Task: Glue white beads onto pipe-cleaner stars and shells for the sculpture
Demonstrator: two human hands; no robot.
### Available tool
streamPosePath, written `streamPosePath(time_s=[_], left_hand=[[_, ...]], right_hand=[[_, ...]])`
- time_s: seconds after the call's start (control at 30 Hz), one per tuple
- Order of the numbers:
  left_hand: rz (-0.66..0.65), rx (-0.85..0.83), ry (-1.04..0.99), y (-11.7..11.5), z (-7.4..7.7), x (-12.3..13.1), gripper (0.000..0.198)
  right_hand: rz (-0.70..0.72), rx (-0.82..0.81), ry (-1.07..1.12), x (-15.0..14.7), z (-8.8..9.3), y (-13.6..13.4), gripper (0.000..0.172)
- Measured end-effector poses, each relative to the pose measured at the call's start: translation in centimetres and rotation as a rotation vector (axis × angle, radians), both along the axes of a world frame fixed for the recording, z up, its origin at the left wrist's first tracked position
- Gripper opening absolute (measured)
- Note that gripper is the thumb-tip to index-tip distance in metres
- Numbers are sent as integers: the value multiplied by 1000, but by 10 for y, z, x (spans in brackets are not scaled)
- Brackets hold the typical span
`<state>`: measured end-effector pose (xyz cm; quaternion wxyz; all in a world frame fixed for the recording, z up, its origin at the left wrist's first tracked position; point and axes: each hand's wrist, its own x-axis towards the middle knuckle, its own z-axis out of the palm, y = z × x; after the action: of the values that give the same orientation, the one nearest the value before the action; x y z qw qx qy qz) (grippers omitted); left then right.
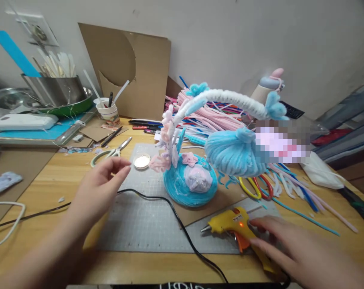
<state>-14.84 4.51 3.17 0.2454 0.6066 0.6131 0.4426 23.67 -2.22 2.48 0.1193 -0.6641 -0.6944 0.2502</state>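
My left hand hovers over the grey cutting mat with thumb and fingers apart and nothing in them. A small gold-rimmed dish lies just beyond its fingertips. My right hand rests on the yellow glue gun, which lies on its side on the mat with its nozzle pointing left; the fingers lie across its handle. Between the hands stands a pipe-cleaner craft: a blue coiled base with pink flowers, a white arch, and a blue fluffy figure hanging from it.
The glue gun's black cord runs across the mat. Scissors lie behind my left hand. A heap of coloured pipe cleaners fills the back right. Cardboard, a paper cup and metal pans stand at the back left.
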Motion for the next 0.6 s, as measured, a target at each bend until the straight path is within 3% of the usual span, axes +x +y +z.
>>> streamPosePath(time_s=[0.1, 0.27, 0.43, 0.6], left_hand=[[-74, -60, 247, 38, 4, -12, 10], [-271, -137, 536, 78, 7, -9, 9], [-542, -276, 726, 92, 20, -1, 6], [-646, -423, 843, 97, 23, 2, 22]], right_hand=[[69, -134, -75, 1, -14, -13, 29], [53, -82, -45, -2, -34, -17, 29], [39, -79, 8, -1, -38, -17, 30], [18, -105, 20, -3, -37, -17, 32]])
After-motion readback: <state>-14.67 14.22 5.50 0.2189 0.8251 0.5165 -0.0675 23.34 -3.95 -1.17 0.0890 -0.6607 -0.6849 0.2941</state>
